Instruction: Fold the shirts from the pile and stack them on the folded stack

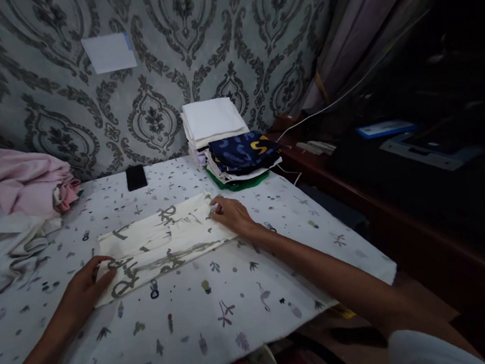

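Observation:
A cream cloth with dark grey lettering [162, 244] lies folded into a long strip on the patterned table cover. What garment it is, if any, I cannot tell. At its left end my left hand [81, 285] pinches the edge between thumb and fingers. My right hand [233, 215] grips the far right end with bent fingers, its fingertips partly hidden. Wrinkles run along the strip between both hands.
Behind the cloth stand a stack of folded white fabric [213, 118] and a pile topped by navy printed fabric [243, 151]. A black phone [136, 178] lies near the wall. Crumpled pink fabric [23, 178] and white fabric [13, 243] sit at left.

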The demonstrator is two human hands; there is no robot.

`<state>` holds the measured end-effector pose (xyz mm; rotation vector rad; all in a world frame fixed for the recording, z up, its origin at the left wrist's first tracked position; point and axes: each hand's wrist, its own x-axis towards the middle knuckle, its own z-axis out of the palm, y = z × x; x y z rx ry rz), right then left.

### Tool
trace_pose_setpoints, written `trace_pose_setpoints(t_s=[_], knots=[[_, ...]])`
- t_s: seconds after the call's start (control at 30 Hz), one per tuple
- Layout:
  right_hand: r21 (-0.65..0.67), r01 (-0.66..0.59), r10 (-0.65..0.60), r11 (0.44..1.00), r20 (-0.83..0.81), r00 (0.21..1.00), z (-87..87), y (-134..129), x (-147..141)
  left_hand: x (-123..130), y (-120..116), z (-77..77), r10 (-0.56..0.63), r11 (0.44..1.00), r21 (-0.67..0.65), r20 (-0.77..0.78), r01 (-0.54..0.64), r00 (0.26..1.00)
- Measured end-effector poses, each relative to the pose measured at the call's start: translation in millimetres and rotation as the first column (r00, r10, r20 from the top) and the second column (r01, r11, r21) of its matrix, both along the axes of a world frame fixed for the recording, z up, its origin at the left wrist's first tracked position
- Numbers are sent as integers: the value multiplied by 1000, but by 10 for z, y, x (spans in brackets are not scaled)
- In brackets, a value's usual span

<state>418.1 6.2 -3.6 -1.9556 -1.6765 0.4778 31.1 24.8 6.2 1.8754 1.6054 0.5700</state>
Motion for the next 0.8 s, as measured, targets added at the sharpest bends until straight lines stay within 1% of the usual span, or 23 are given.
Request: trace_pose_setpoints(t_s=[0.13, 0.27, 0.4, 0.47, 0.57, 0.63, 0.67, 0.7, 0.73, 0.8], knots=[[33, 25, -26, 999, 41, 999, -44, 96, -35, 15, -10, -11, 14, 1000, 10, 13, -14, 1000], [39, 16, -17, 999, 34, 999, -28, 150, -28, 32, -21, 26, 24, 1000, -7, -48, -24, 999], [112, -5, 0, 994, 48, 999, 1, 201, -22, 58, -57, 80, 21, 999, 30, -101, -18, 995], [124, -22, 12, 992, 75, 997, -5, 224, -13, 60, -67, 86, 24, 999, 48, -115, -19, 993], [87, -23, 14, 996, 96, 995, -13, 217, -21, 54, -66, 79, 27, 999, 43, -121, -22, 992], [101, -4, -8, 995, 119, 993, -1, 167, -78, 52, -61, 77, 19, 999, 33, -118, -15, 993], [123, -16, -2, 992, 142, 990, 6, 128, -128, 51, -59, 77, 18, 999, 32, -118, -15, 993], [148, -54, 28, 988, 171, 985, 11, 84, -191, 50, -55, 77, 15, 1000, 28, -118, -12, 993], [165, -123, 89, 979, 203, 975, 8, 36, -261, 46, -49, 75, 13, 1000, 25, -118, -10, 993], [149, -308, 264, 940, 258, 930, -24, -57, -393, 35, -31, 65, 11, 1000, 19, -105, -9, 994]])
